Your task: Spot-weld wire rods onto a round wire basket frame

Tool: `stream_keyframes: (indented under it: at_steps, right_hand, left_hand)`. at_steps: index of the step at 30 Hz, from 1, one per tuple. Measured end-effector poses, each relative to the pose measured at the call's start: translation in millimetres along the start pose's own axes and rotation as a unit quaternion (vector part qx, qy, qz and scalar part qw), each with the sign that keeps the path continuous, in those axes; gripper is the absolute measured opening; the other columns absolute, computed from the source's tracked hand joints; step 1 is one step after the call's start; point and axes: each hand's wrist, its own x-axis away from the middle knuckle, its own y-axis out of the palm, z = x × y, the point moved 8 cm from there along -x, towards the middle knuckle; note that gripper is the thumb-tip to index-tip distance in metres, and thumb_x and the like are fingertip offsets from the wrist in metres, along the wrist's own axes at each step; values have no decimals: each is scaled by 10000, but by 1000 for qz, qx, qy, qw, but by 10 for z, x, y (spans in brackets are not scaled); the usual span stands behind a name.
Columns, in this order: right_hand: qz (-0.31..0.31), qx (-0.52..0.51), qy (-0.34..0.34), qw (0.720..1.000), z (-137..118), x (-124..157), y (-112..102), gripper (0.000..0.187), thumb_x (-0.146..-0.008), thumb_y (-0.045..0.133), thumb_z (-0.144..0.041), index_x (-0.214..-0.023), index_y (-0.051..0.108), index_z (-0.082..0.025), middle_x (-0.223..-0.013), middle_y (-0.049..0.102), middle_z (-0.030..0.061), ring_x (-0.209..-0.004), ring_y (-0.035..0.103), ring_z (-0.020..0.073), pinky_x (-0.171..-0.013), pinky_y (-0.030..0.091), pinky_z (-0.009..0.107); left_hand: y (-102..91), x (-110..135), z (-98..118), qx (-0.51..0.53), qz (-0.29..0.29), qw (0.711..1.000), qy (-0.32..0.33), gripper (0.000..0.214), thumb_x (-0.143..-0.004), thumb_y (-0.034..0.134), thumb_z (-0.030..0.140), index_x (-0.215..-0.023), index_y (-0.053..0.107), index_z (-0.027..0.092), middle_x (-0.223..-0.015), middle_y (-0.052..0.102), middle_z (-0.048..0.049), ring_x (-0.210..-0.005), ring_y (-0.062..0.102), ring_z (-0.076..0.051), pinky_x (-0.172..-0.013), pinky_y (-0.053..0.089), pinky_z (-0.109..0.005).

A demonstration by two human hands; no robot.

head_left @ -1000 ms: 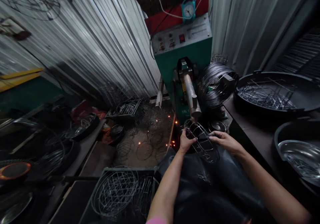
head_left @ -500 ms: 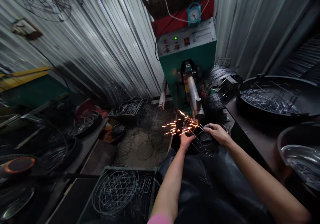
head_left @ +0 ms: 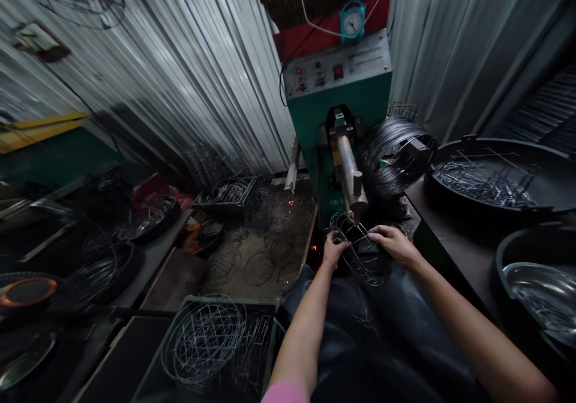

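A round wire basket frame (head_left: 360, 258) is held under the metal electrode arm (head_left: 350, 175) of a green welding machine (head_left: 341, 100). My left hand (head_left: 334, 249) grips the frame's left rim with closed fingers. My right hand (head_left: 393, 242) is closed on its right rim. The frame's upper edge sits just below the electrode tip. A dark apron (head_left: 382, 331) covers my lap under the frame.
A coil of dark wire (head_left: 390, 151) hangs right of the machine. Black pans with cut wire pieces (head_left: 486, 178) and a steel bowl (head_left: 542, 286) stand on the right bench. A crate of finished wire baskets (head_left: 207, 340) sits at lower left. Wire rings litter the floor (head_left: 265, 259).
The burst of sparks at the electrode has stopped and the machine's green lamp has gone out. Both hands stay on the frame, which has shifted slightly under the tip.
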Motion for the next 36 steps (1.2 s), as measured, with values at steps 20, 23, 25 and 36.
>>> stream_keyframes:
  at_steps: [20, 23, 25, 36]
  right_hand:
    - [-56, -102, 39, 992, 96, 164, 105, 461, -557, 749, -559, -777, 652, -166, -747, 647, 27, -694, 570, 167, -649, 449, 275]
    - [-44, -90, 32, 994, 44, 72, 109, 437, -548, 742, -544, -762, 655, -173, -735, 645, 21, -668, 566, 162, -624, 448, 270]
    - [-36, -80, 24, 996, 7, 16, 106, 431, -550, 730, -541, -768, 659, -175, -722, 641, 18, -653, 564, 162, -605, 446, 268]
    - [-19, -75, 21, 997, 97, 54, -1, 462, -565, 721, -539, -828, 661, -164, -741, 648, 23, -670, 576, 163, -599, 451, 261]
  left_hand:
    - [-35, 207, -192, 2, -21, 993, -114, 514, -598, 728, 394, -1025, 533, 185, -950, 562, -63, -778, 535, -146, -570, 513, -264]
    - [-46, 163, -180, 6, -12, 992, -122, 475, -610, 713, 394, -993, 534, 178, -931, 552, -64, -763, 519, -143, -591, 523, -298]
    - [-43, 131, -185, 9, -6, 992, -129, 457, -617, 705, 388, -982, 534, 173, -923, 548, -65, -768, 514, -147, -601, 528, -319]
    - [28, 93, -294, 10, -23, 990, -140, 448, -600, 707, 410, -939, 533, 176, -826, 538, -35, -691, 514, -128, -583, 527, -326]
